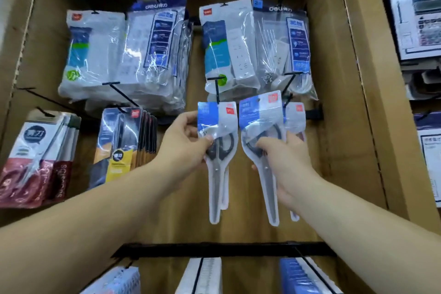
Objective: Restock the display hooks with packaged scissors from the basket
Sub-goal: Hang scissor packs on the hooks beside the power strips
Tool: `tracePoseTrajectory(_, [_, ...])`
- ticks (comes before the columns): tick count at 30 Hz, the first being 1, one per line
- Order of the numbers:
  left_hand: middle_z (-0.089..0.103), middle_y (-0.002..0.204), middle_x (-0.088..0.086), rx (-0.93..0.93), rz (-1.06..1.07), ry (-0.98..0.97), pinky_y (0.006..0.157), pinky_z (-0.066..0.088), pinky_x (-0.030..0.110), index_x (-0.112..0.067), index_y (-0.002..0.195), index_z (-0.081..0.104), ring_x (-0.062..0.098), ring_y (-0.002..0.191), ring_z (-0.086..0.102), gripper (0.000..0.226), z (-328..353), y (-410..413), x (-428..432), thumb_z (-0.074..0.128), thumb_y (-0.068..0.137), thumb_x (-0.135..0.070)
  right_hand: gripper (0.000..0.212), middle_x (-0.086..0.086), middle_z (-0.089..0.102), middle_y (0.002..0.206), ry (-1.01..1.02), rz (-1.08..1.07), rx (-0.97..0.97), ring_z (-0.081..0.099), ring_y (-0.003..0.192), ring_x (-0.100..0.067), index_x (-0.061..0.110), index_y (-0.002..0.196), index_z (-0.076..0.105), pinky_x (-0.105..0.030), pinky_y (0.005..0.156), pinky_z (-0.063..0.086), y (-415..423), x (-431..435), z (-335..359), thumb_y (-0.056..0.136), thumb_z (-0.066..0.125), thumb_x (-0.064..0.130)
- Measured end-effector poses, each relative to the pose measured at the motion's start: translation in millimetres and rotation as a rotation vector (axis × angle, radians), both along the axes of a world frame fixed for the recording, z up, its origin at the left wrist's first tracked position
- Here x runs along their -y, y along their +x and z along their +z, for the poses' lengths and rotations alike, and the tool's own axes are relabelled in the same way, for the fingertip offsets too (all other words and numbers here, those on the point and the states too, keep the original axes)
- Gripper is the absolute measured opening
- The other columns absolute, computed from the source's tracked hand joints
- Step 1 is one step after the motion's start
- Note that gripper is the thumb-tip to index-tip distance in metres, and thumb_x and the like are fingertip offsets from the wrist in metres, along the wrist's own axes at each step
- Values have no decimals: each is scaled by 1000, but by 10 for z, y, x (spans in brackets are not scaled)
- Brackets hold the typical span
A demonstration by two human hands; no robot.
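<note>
Now the left hand pinches a scissors pack, blades down, at the hook above it, while the right hand grips a second pack just left of the next hook.

Centre of frame: two scissors packs side by side, blades pointing down. Blue-and-white card tops with a red logo, clear scissor-shaped blisters, dark grey handles. Upright left pack, top edge at the black left hook, pinched at the handles by the left hand, with another pack just behind. Slightly tilted right pack, gripped by the right hand, top beside the black right hook; there, a rear pack hanging.
</note>
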State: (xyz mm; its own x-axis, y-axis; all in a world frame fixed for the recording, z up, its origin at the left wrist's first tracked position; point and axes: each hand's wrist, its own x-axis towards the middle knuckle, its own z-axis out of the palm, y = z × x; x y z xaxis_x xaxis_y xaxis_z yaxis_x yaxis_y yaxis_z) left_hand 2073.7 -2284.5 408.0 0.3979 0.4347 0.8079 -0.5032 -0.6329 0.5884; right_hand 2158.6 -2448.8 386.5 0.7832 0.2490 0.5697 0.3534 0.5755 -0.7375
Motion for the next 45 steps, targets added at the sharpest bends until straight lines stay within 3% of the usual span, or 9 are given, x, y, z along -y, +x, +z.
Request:
tracePoseTrajectory(3, [70,99,0,-6,46,126,60,59,21,-40,151,40,0,66,70,72,142,-42,-48,68,98,-1,21,0,73,85,-27,-47,54,66,55,-2,13,102,68,-12,45,46,-20,-116,49,90,68,-4])
tracePoseTrajectory(6, [69,109,-7,-53,71,216,63,56,15,-36,149,48,-3,66,68,60,222,-58,-88,61,102,-2,37,5,75,96,-46,-71,89,67,75,-5,20,115,65,-13,51,48,-24,-149,80,89,67,-7])
tracePoseTrajectory(12, [60,142,-6,-174,156,184,81,54,18,-29,153,49,15,119,65,61,-18,-104,-324,61,99,-1,47,9,68,95,-29,-119,54,62,83,-12,23,121,57,-22,60,45,96,-205,-80,87,56,-9])
tracePoseTrajectory(15, [61,139,-9,-151,153,180,85,58,24,-34,150,52,10,112,69,62,-39,-134,-368,64,96,-4,50,6,74,111,-18,-108,42,70,99,-15,27,131,60,-26,67,50,117,-232,-115,90,61,-3])
tracePoseTrajectory(21, [64,136,-12,-105,113,302,91,55,18,-34,149,54,9,99,71,62,243,-181,-218,66,96,-3,24,8,75,108,-12,-156,123,72,99,-14,29,118,62,-29,73,57,102,-227,16,100,64,13])
tracePoseTrajectory(26, [61,141,-15,-98,93,318,85,52,7,-29,154,48,6,106,70,65,389,-70,-165,66,97,-3,27,13,73,108,8,-165,210,71,101,-9,34,107,60,-33,93,58,39,-241,155,99,70,11])
tracePoseTrajectory(34, [49,153,-12,-127,107,259,74,40,-2,-26,160,39,3,118,58,72,512,67,-179,65,97,-3,28,11,76,101,-3,-161,215,73,86,-2,26,119,64,-20,74,58,1,-192,223,98,70,8])
tracePoseTrajectory(39, [49,151,-9,-137,85,237,64,47,-1,-28,161,39,-4,98,63,73,485,80,-170,63,97,-4,31,15,74,97,-3,-144,232,67,68,16,23,124,65,-5,52,48,24,-114,216,98,69,6])
tracePoseTrajectory(45, [40,151,-10,-179,123,256,58,42,-3,-28,162,34,-9,91,55,75,475,152,-160,62,97,-2,28,13,78,98,-42,-134,221,76,84,-1,26,115,65,-15,63,59,59,-76,115,98,69,4])
